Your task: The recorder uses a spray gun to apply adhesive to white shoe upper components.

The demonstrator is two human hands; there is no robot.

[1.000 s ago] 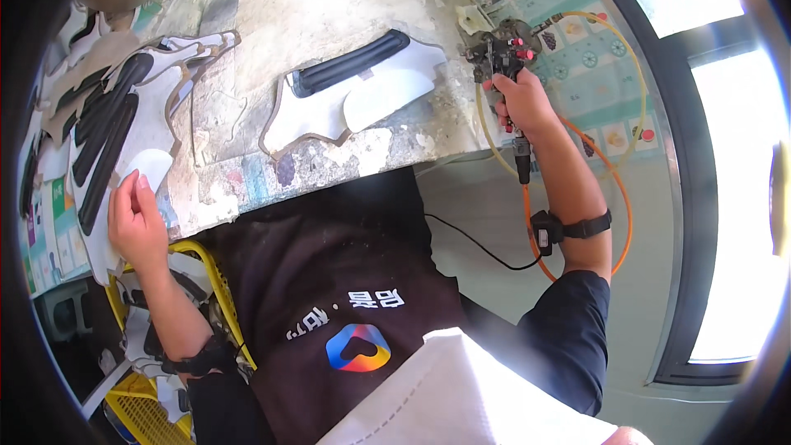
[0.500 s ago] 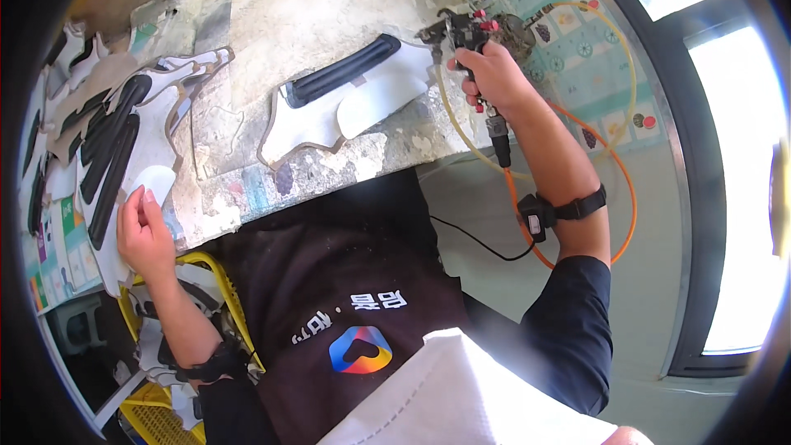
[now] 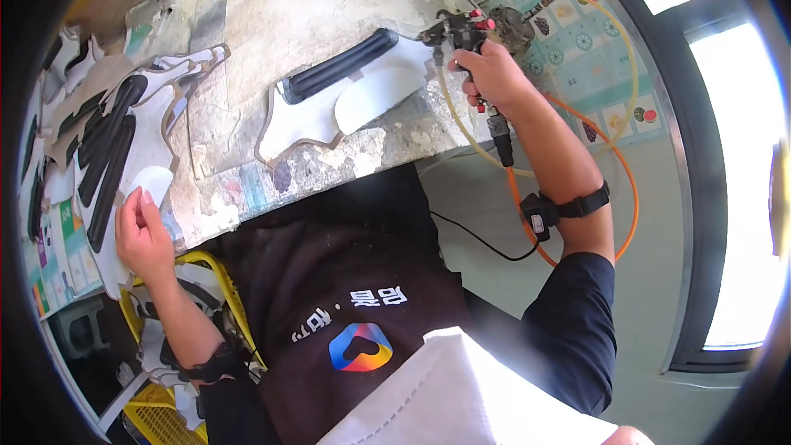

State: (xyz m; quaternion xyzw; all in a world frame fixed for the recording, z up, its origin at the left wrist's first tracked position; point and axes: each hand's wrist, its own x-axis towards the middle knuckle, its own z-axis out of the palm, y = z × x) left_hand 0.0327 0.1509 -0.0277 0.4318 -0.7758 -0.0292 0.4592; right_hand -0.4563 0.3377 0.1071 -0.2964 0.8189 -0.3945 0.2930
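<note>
My right hand (image 3: 498, 78) is wrapped round a black spray gun (image 3: 463, 33) with red knobs, held over the right side of the worktable. The nozzle points left, close to the right end of a white cut-out panel (image 3: 301, 128). That panel lies flat and bears a black padded strip (image 3: 342, 66) and a smooth white rounded patch (image 3: 381, 99). At the table's left edge, my left hand (image 3: 147, 235) has its fingers closed at the border of another white panel (image 3: 152, 128) with black strips on it. Its fingertips overlap that panel's rounded patch.
More panels (image 3: 78, 111) are heaped at the far left. An orange hose (image 3: 633, 206) and a yellowish tube (image 3: 633, 74) loop on the right. Yellow baskets (image 3: 222, 280) with pieces stand below the table. A round, crusted fitting (image 3: 512, 29) sits behind the gun; a window frame (image 3: 700, 222) is at right.
The view has shifted slightly. Both hands keep nearly the same places, and the spray gun stays beside the middle panel's right end.
</note>
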